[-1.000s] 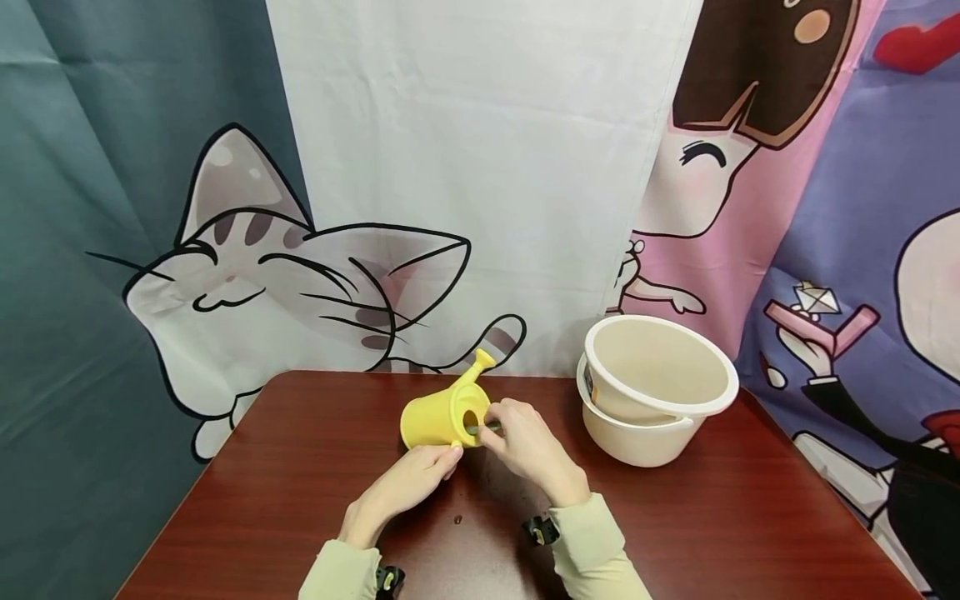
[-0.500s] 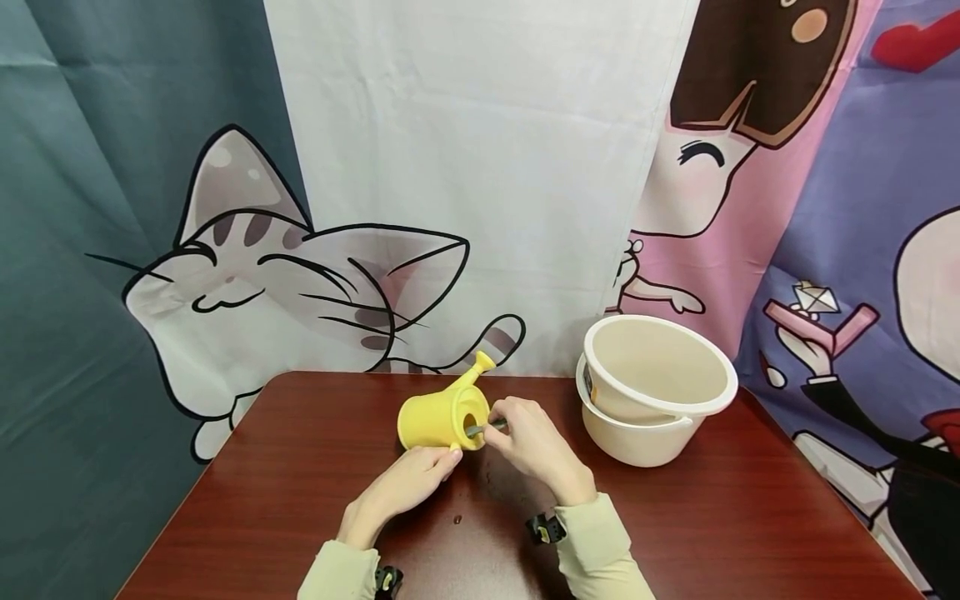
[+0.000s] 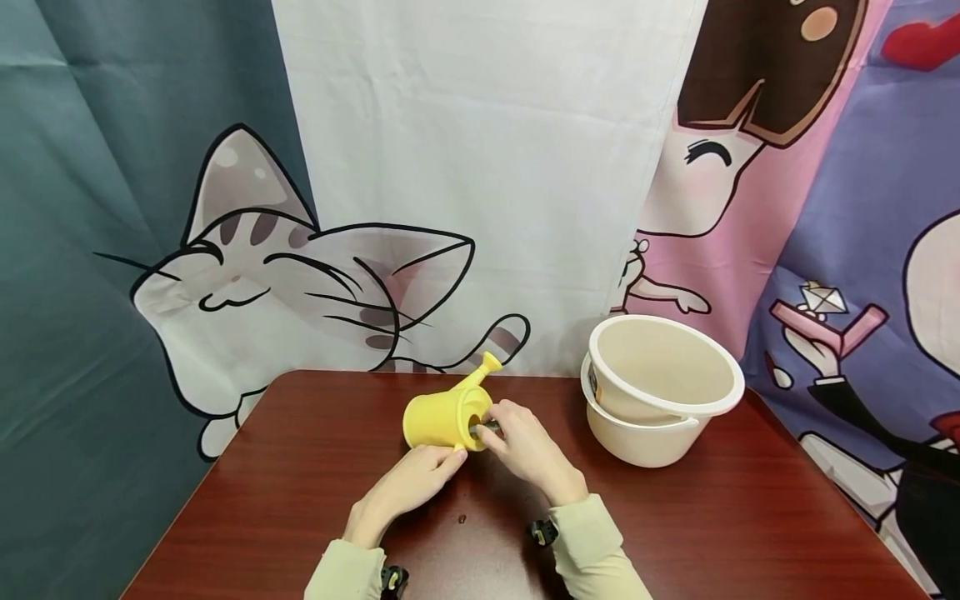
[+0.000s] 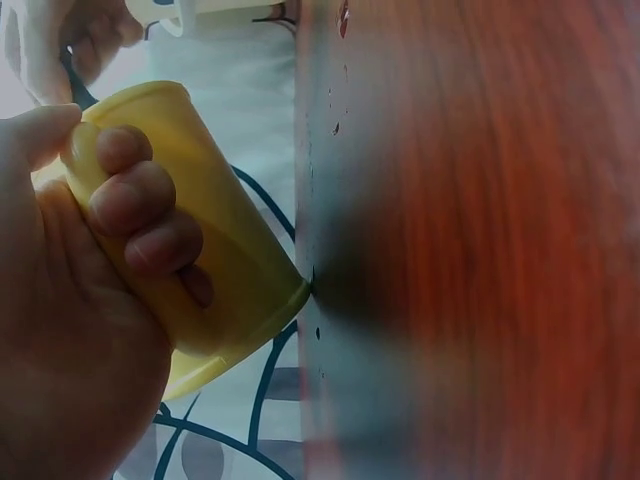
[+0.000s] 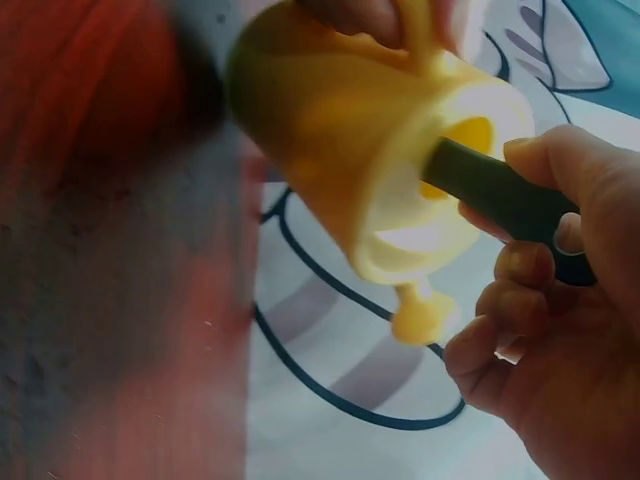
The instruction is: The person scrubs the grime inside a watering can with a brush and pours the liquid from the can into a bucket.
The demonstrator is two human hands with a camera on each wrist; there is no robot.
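A yellow watering can [image 3: 433, 419] lies tilted on its side close over the table, its round opening turned to the right and its spout pointing up and back. My left hand [image 3: 408, 485] grips the can's handle, fingers curled round it in the left wrist view. My right hand [image 3: 531, 452] holds a dark green handle [image 5: 500, 190] with a hole at its end, pinched between thumb and fingers. The handle's far part goes into the can's opening, so whatever is at its tip is hidden inside.
Two cream basins [image 3: 645, 442] stand stacked at the back right, the upper one tilted. Water drops [image 3: 462, 518] lie on the brown wooden table [image 3: 300, 467]. A printed curtain [image 3: 480, 167] hangs right behind the table's far edge.
My right hand drew the green handle slightly out of the can, then moved it back in. My left hand keeps its grip on the can's handle.
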